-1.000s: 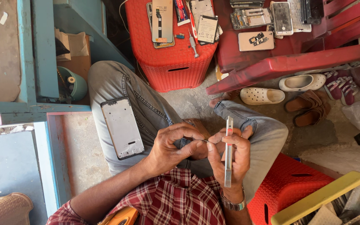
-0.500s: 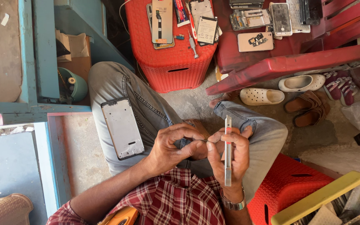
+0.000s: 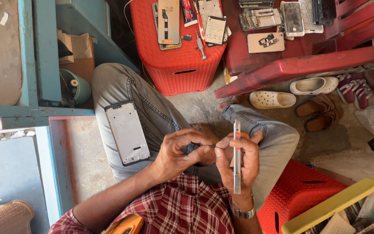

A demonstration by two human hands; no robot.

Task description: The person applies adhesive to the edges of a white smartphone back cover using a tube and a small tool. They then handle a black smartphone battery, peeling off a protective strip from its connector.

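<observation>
Right hand [image 3: 239,167]: lower centre of frame, grip closed on a phone [image 3: 237,156] held edge-on to the camera; fingers wrap its lower half, thumb on the left face.
Phone: thin pale slab seen from its side; long axis runs top to bottom in the frame, upper end free above the fingers, lower end sticks out below the palm.
Left hand [image 3: 182,151]: just left of the right hand, fingers curled, thumb and forefinger pinched on a thin dark tool [image 3: 210,146]; grip closed, too small to tell what kind of tool.
Key relation: phone lies right of the left hand, nearly touching; tool tip points right at the phone's left edge around mid-length, across its long axis. Left hand is the working one, right only holds.
Lap: a phone frame [image 3: 127,132], grey with dark rim, lies flat on the thigh in jeans at centre left, apart from both hands, long axis slightly tilted.
Red stool [image 3: 176,65]: upper centre, carries phone parts, a battery and a small screwdriver.
Red chair [image 3: 299,60]: upper right, more phones and back covers on it.
Floor: white clogs [image 3: 273,99] and brown sandals at right.
Yellow tray [image 3: 338,203]: lower right corner, holds loose parts.
Wrist: a watch [image 3: 241,212] on the right arm.
</observation>
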